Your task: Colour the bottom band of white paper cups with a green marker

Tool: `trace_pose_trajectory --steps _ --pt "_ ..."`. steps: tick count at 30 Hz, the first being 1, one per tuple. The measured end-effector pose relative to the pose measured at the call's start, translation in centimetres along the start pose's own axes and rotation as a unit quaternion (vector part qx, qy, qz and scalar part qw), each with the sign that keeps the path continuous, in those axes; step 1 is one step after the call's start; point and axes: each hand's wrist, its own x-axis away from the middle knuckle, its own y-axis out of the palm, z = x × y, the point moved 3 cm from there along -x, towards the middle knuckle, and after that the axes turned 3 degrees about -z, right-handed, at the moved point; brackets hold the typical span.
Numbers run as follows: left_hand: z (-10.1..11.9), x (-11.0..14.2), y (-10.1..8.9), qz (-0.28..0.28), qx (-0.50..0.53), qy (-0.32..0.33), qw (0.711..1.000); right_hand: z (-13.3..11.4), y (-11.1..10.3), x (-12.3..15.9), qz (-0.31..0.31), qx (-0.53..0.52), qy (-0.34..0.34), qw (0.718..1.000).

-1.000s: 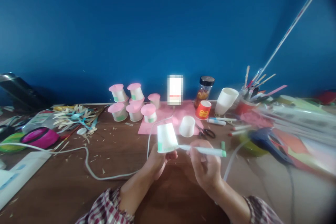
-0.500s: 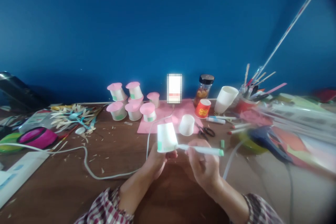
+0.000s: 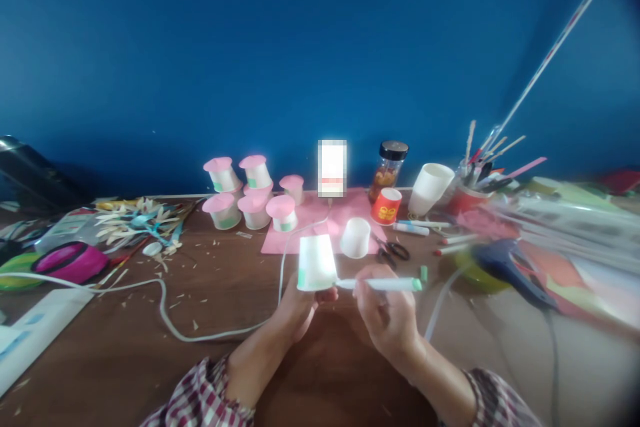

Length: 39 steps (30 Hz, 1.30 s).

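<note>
My left hand (image 3: 299, 312) is closed around the rim of an upside-down white paper cup (image 3: 316, 261) with a green patch on its lower left side. My right hand (image 3: 386, 315) grips a white marker (image 3: 380, 284) with a green end, held level, its tip touching the cup's lower right edge. Both hands hover above the brown table (image 3: 220, 347). A small green marker cap (image 3: 424, 273) lies just right of the marker.
Several pink-topped cups (image 3: 253, 197) stand behind on the left, near a pink sheet (image 3: 320, 217) with another upturned white cup (image 3: 355, 237). Scissors (image 3: 393, 250), a red cup (image 3: 386, 206), a jar (image 3: 389, 170), a pen holder (image 3: 470, 197) and a blue glue gun (image 3: 505, 263) are on the right. A white cable (image 3: 165, 300) runs across the left.
The marker has tilted slightly to level and my right hand shifted a little up. The cup stays in place in my left hand.
</note>
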Motion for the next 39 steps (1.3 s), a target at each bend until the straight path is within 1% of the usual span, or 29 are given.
trace_pose_trajectory --steps 2,3,6,7,9,11,13,17,21,24,28,30,32,34,36,39 --pt "0.0 0.0 0.0 0.0 -0.006 0.001 1.0 0.1 0.1 0.0 -0.001 -0.032 0.024 0.999" --pt "-0.1 -0.1 0.0 0.0 -0.013 0.003 1.0 0.2 0.1 -0.1 0.009 -0.055 0.043 0.997" --pt "-0.4 -0.3 -0.3 0.005 -0.04 0.011 0.999 0.3 -0.2 -0.4 0.073 -0.111 0.085 0.987" --pt "-0.5 -0.3 -0.3 0.007 -0.05 0.015 0.999 0.3 -0.4 -0.6 0.093 -0.118 0.084 0.985" --pt "-0.7 -0.4 -0.5 0.012 -0.073 0.025 0.997 0.2 -0.6 -0.8 0.105 -0.115 0.059 0.986" --pt "-0.7 -0.4 -0.6 0.025 -0.103 0.035 0.994 0.2 -0.6 -0.9 0.09 -0.107 0.024 0.99" --pt "-0.5 -0.2 -0.4 0.039 -0.135 0.045 0.989 0.4 -0.5 -0.8 0.073 -0.104 0.003 0.992" --pt "0.7 0.5 0.4 0.037 -0.195 0.09 0.976 1.1 -0.5 -0.8 0.078 -0.112 0.02 0.99" --pt "2.0 1.0 0.9 0.02 -0.243 0.154 0.957 1.1 -0.9 -1.1 0.108 -0.109 0.021 0.988" --pt "2.3 1.6 0.5 -0.004 -0.291 0.189 0.938 0.8 -1.2 -1.3 0.131 -0.095 -0.002 0.987" --pt "2.9 3.3 -0.7 0.0 -0.33 0.191 0.925 0.7 -1.2 -1.3 0.147 -0.1 -0.014 0.984" --pt "3.7 4.1 -1.5 0.01 -0.349 0.184 0.919 0.8 -1.2 -1.4 0.157 -0.106 -0.013 0.982" --pt "5.0 4.4 -2.2 0.03 -0.371 0.177 0.911 0.8 -1.6 -1.6 0.172 -0.111 -0.011 0.979" --pt "6.7 4.1 -2.5 0.052 -0.393 0.196 0.897 1.0 -2.2 -2.0 0.189 -0.122 0.005 0.974" --pt "8.4 3.2 -2.0 0.055 -0.391 0.227 0.89 1.4 -2.9 -2.2 0.205 -0.126 0.038 0.97" --pt "9.9 0.6 -0.5 0.068 -0.337 0.226 0.912 2.1 -3.7 -2.3 0.225 -0.122 0.059 0.965"
